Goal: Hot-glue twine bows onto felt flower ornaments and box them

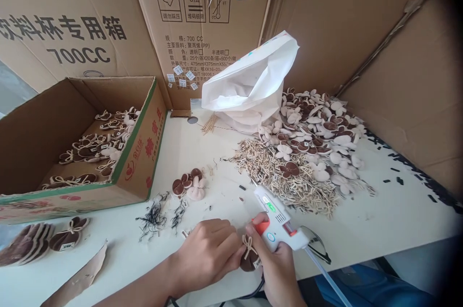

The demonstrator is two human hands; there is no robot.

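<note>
My right hand (280,268) is wrapped round a white and orange hot glue gun (277,217), its nozzle pointing up and to the left. The thumb of that hand also rests against a small brown fabric piece (249,261) with a cream string bow and a small white label. At the piece's left edge, my left hand (213,249) is closed, its thumb and forefinger pinching the piece; its other fingers are curled in. A clear glue stick (327,275) sticks out of the gun's rear. Just beyond my hands lie several loose brown and white pieces (190,184).
A pile of cream string bows (289,176) and a heap of brown-white pieces (321,128) lie right, beside a white bag (253,85). At left stands an open cardboard box (139,152) holding bowed pieces. Black threads (154,217), glasses (316,244) and cardboard walls (347,22) surround.
</note>
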